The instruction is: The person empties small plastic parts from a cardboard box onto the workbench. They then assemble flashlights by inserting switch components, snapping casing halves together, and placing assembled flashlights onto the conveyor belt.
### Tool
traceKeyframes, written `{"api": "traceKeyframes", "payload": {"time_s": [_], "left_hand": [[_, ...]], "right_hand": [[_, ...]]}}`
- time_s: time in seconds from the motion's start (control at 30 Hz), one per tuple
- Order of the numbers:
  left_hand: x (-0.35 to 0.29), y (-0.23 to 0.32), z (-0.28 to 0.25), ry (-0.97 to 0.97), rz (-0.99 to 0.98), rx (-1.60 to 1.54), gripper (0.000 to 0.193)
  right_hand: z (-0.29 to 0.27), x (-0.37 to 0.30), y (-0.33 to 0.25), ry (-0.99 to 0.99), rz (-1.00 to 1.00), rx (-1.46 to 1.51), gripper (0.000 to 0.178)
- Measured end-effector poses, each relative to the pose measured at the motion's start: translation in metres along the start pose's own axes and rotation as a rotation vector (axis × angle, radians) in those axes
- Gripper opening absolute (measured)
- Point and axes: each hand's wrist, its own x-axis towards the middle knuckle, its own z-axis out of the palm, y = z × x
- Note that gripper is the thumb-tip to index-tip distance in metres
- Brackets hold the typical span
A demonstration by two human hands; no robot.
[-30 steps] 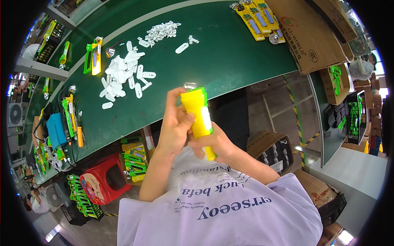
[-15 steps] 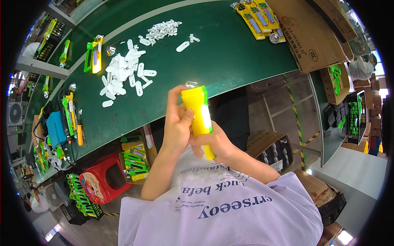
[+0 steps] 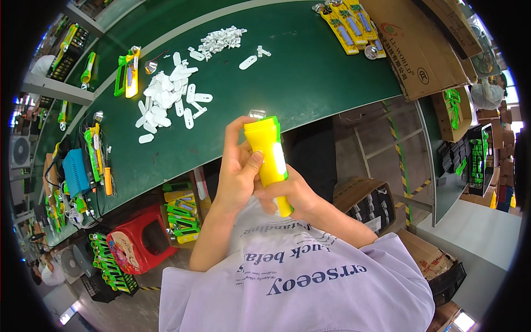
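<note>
A yellow and green flashlight (image 3: 267, 149) is held between both hands above the near edge of the green table. My left hand (image 3: 239, 169) wraps the head end, its thumb pressed on the yellow side and its index finger reaching up by the rim. Lower down, my right hand (image 3: 290, 193) grips the narrow handle end. At the flashlight's top a clear, shiny reflector piece (image 3: 256, 114) shows beside the rim. On the table ahead lie a pile of white oval plastic plates (image 3: 166, 91) and a heap of small white parts (image 3: 221, 41).
Opened flashlight halves (image 3: 349, 27) lie at the far right beside a cardboard box (image 3: 409, 50). Another opened flashlight (image 3: 130, 74) rests left of the white pile. A blue device (image 3: 76, 172) stands at the left edge. Below are a red stool (image 3: 138, 243) and crates of flashlights.
Almost nothing differs. Both hands keep their hold on the flashlight, and the left thumb has shifted very slightly.
</note>
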Motion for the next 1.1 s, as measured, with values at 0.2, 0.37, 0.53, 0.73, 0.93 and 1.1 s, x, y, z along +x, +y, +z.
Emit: {"api": "traceKeyframes", "payload": {"time_s": [0.2, 0.37, 0.53, 0.73, 0.93, 1.1], "left_hand": [[0.005, 0.007, -0.014, 0.007, 0.034, 0.197, 0.064], [-0.015, 0.07, -0.035, 0.363, 0.734, 1.0, 0.08], [0.001, 0.101, -0.015, -0.314, 0.436, 1.746, 0.096], [0.043, 0.108, -0.035, -0.088, 0.086, 1.641, 0.047], [0.192, 0.151, -0.145, 0.522, 0.202, 1.539, 0.056], [0.339, 0.184, -0.242, 0.798, 0.034, 1.555, 0.069]], "right_hand": [[-0.001, 0.0, -0.013, -0.001, 0.019, -0.019, 0.025], [-0.016, 0.006, -0.052, 0.035, -0.531, -1.458, 0.036], [-0.009, 0.02, -0.093, -0.006, -0.809, -2.257, 0.026], [0.022, 0.027, -0.148, 0.163, -1.331, -2.137, 0.047], [-0.082, 0.036, -0.125, 0.793, -1.425, -1.405, 0.02], [-0.153, -0.005, 0.0, 0.737, -1.113, -1.645, 0.015]]}}
